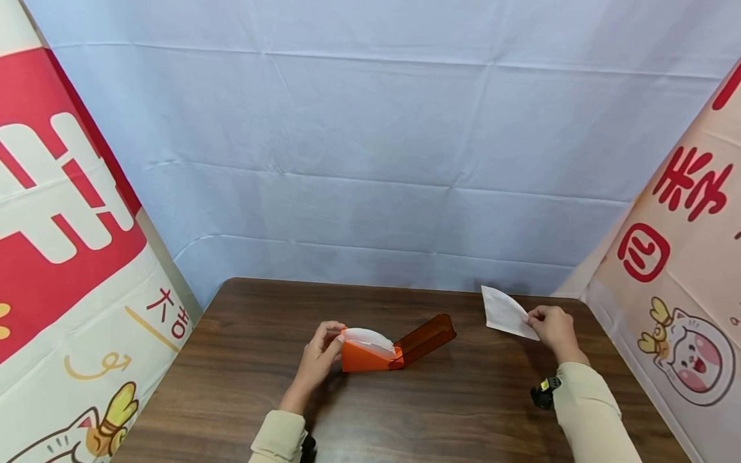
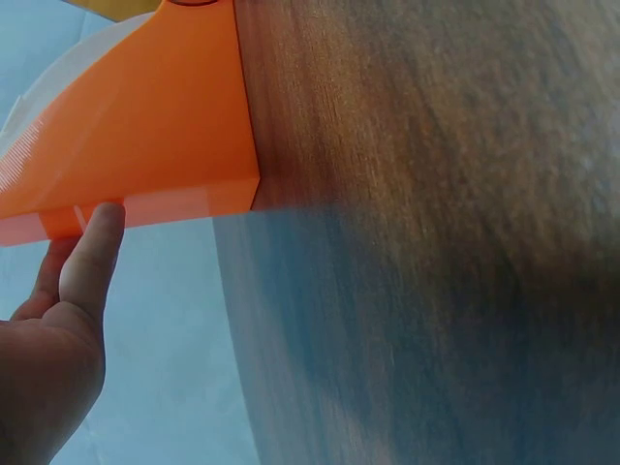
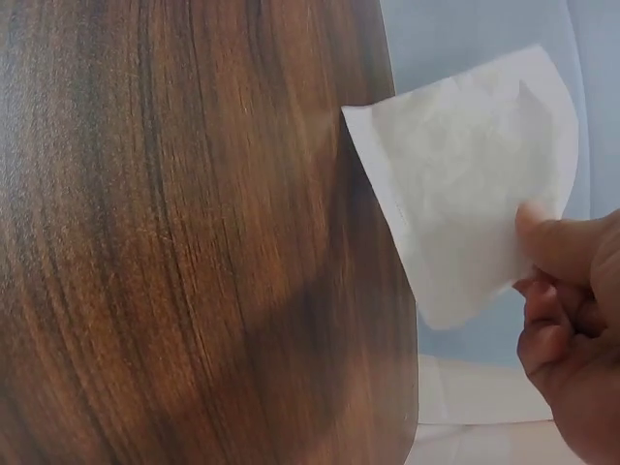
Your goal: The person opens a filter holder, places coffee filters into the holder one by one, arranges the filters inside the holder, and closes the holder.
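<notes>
Between the thumb and fingers of my right hand (image 1: 552, 328) is a white paper coffee filter (image 1: 506, 313), pinched by one edge and held above the far right of the table. In the right wrist view the filter (image 3: 465, 184) is a flat cone shape with a curved rim. My left hand (image 1: 321, 354) grips the tall left end of an orange filter holder (image 1: 367, 357); the left wrist view shows the thumb on that end wall. White filters (image 1: 370, 337) stand inside the holder. Its see-through brown lid (image 1: 427, 339) is swung out to the right.
Under everything is a dark wood-grain table (image 1: 440, 411) with rounded far corners. A pale blue cloth (image 1: 370, 161) hangs behind it. Printed cloths stand at the left (image 1: 69, 257) and right (image 1: 683, 308).
</notes>
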